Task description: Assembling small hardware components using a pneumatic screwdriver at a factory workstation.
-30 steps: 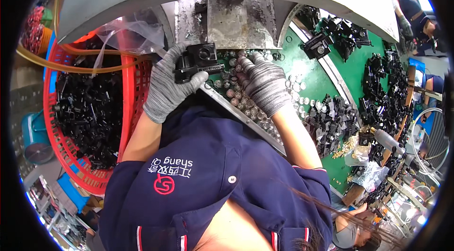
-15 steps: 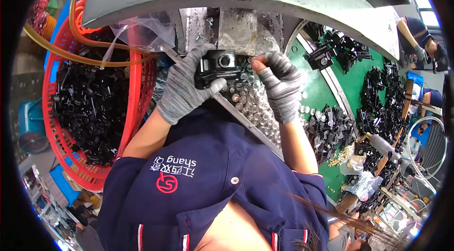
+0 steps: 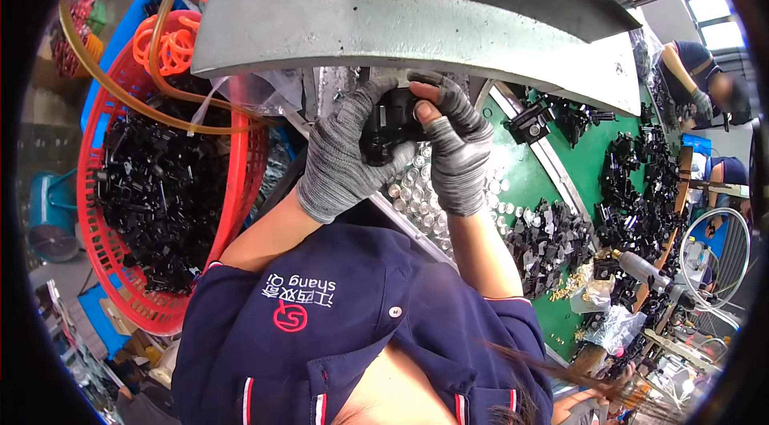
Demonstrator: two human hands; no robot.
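Observation:
A black plastic housing point(image 3: 391, 122) is gripped in my left hand point(image 3: 340, 154), which wears a grey knit glove with its fingers wrapped round the part's left side. My right hand point(image 3: 460, 157), gloved alike but with bare fingertips, closes its thumb and forefinger on the housing's right end. Whether a small piece sits between those fingertips is hidden. Many small clear round pieces point(image 3: 416, 197) lie loose just below the housing, between my wrists.
A curved grey metal machine body point(image 3: 416, 32) overhangs my hands. Left stands a red plastic basket point(image 3: 240, 161) of black parts. Right is a green tabletop point(image 3: 567, 132) with black part piles point(image 3: 553, 237), brass-coloured bits point(image 3: 569, 285) and a power screwdriver point(image 3: 641, 269). Another person point(image 3: 693, 76) works at far right.
My right hand has come left onto the housing, its fingertips now against it. The housing has turned, so its round ringed opening no longer shows. My view has shifted slightly.

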